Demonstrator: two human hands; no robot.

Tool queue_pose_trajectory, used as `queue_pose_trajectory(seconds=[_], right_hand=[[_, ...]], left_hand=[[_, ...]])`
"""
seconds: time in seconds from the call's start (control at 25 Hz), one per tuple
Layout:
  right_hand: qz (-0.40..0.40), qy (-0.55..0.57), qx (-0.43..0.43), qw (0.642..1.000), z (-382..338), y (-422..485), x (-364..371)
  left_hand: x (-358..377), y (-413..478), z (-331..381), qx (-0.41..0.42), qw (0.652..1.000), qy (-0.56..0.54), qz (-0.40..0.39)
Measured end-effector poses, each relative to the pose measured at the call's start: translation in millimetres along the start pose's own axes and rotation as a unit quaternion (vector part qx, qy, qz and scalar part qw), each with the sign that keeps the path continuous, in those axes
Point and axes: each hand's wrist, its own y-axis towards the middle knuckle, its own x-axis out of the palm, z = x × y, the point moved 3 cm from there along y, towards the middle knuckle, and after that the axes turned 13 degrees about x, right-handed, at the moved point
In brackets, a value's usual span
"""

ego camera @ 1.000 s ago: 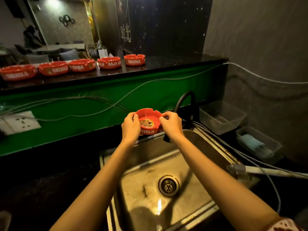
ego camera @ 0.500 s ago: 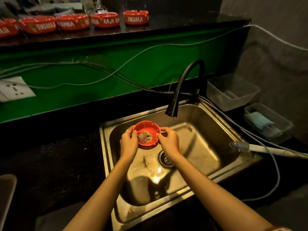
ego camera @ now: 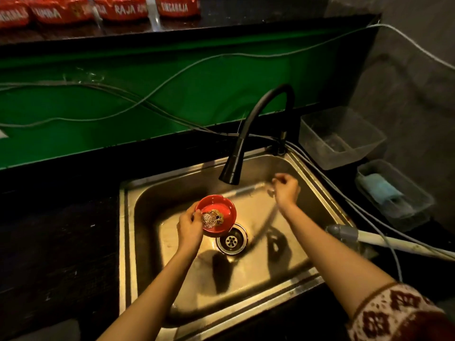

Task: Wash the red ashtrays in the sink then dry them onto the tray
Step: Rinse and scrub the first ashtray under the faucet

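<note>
Your left hand (ego camera: 189, 226) grips the dirty red ashtray (ego camera: 222, 209) over the sink (ego camera: 126, 242); your right hand (ego camera: 286, 190), fingers loosely curled and empty, hovers near its back right corner.

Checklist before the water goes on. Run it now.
1. Left hand grips ashtray: ok.
2. Ashtray over sink: ok.
3. Ashtray emptied: not ok, residue inside.
4. Ashtray straight under spout: cannot tell.
5. Drain unblocked: ok.
6. Right hand free: ok, holds nothing.
</note>
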Motion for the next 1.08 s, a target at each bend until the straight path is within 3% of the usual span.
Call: queue_pose_trajectory(seconds=[0.16,0.24,0.4,0.64,0.72,0.8,0.88,1.08], right_hand=[[0.02,-0.032,-0.078,0.996,-64.9,45.0,-0.9],[0.017,-0.112,-0.138,0.984,-87.5,61.4,8.5],[0.012,-0.143,-0.126,0.982,-98.9,87.7,21.2],[-0.019,-0.334,-0.24,0.911,-111.5,100.8,38.6],[-0.014,-0.299,-0.235,0.925,-109.6,104.1,44.6],[-0.009,-0.129,-0.193,0.973,-96.4,100.5,39.5],[-0.007,-0.003,-0.162,0.987,-77.2,95.1,30.9],[-0.044,-0.077,-0.225,0.97,-79.4,102.0,29.7]], left_hand=[[8.7,3.4,-2.3,0.004,1.0,-0.008,0.005],[14.6,6.8,-5.6,-0.001,1.0,-0.011,0.013],[25.0,11.0,-5.7,-0.008,1.0,-0.013,0.016],[35.5,13.0,3.3,-0.027,0.999,-0.035,0.031],[36.6,13.5,2.4,-0.03,0.998,-0.045,0.04],[36.8,14.5,-1.8,-0.037,0.997,-0.053,0.051],[37.1,15.7,-2.9,-0.042,0.996,-0.06,0.056],[41.9,18.4,-5.0,-0.053,0.994,-0.065,0.066]])
